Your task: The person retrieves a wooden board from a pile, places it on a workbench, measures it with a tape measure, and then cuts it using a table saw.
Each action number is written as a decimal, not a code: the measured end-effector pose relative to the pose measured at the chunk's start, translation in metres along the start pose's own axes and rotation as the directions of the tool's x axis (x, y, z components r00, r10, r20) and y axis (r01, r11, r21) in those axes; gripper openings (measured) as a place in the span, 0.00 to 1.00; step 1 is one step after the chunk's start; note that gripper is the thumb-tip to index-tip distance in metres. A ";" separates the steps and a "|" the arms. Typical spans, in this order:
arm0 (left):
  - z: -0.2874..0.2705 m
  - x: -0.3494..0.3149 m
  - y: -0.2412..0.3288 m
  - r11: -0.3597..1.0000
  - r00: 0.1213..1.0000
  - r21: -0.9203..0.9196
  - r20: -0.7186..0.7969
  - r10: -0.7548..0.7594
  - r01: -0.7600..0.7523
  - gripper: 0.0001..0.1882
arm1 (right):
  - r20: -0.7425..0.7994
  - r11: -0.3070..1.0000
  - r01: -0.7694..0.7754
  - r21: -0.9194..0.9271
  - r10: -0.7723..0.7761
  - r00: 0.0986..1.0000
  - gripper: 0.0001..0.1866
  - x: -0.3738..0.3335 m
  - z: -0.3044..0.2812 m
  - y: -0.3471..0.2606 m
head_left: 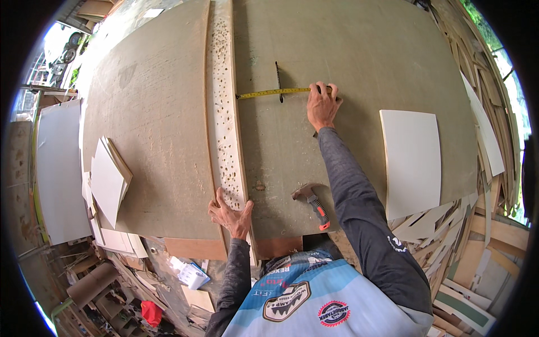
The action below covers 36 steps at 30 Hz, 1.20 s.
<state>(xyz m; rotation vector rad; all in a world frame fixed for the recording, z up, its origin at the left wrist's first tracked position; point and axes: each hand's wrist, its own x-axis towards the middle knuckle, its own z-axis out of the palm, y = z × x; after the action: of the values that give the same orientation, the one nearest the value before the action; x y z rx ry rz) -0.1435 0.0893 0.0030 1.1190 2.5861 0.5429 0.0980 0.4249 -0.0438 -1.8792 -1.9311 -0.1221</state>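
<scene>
A long white board point(226, 135), peppered with small holes, lies lengthwise on a large greenish-brown work surface point(292, 146). My left hand point(231, 218) rests across its near end, fingers spread, thumb toward its right edge. Farther off to the right, my right hand point(324, 105) is closed around a tape measure, its case mostly hidden under the fingers. The yellow tape blade point(269, 93) reaches left to the board's right edge. A thin dark rod-like piece point(278, 81) crosses the blade; its kind is unclear. Beside my right forearm lies a claw hammer point(315, 206) with a black and red handle.
A white panel point(412, 163) lies on the right of the surface. Several white offcuts point(108, 180) are stacked at the left. Wood strips point(488, 84) pile up along the right side. Below the near edge are scraps, a blue-edged pad point(193, 276) and a red item point(151, 313).
</scene>
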 end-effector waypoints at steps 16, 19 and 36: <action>0.004 0.001 -0.004 1.000 1.000 0.023 -0.002 0.005 -0.005 0.56 | -0.052 1.000 -0.002 0.018 0.003 0.999 0.06 -0.003 0.006 0.001; 0.005 0.001 -0.006 1.000 1.000 0.011 -0.012 0.014 -0.014 0.56 | -0.067 1.000 0.004 0.028 -0.002 0.998 0.06 -0.003 0.006 0.001; 0.006 0.003 -0.009 0.999 1.000 0.044 0.007 0.020 -0.020 0.55 | -0.110 0.999 0.021 0.049 -0.016 0.994 0.06 -0.007 0.013 0.004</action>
<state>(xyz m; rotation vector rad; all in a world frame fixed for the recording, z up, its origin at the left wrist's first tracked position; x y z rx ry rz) -0.1491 0.0877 -0.0070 1.1594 2.5957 0.4880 0.0983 0.4238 -0.0593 -1.7847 -1.8613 -0.1765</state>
